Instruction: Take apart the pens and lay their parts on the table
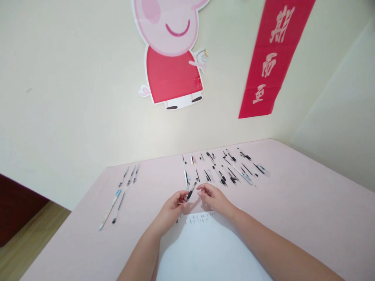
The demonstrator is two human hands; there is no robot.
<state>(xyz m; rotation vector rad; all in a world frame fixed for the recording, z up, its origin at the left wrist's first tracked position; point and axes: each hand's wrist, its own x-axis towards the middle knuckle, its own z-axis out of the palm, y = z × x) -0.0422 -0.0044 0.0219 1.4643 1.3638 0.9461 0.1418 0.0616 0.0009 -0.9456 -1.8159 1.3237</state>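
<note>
My left hand (172, 208) is closed in a pinch on a slim black pen (191, 192) that points up and away over the pink table (293, 203). My right hand (215, 198) hovers just right of the pen's tip, fingers curled and close together near it; I cannot tell whether they touch it. A white sheet of paper (205, 249) with small marks along its far edge lies under my wrists.
Several pens and pen parts (225, 168) lie scattered beyond my hands. More pens (120, 195) lie in a row at the left of the table. A cartoon pig sticker (172, 50) and a red banner (272, 58) hang on the wall.
</note>
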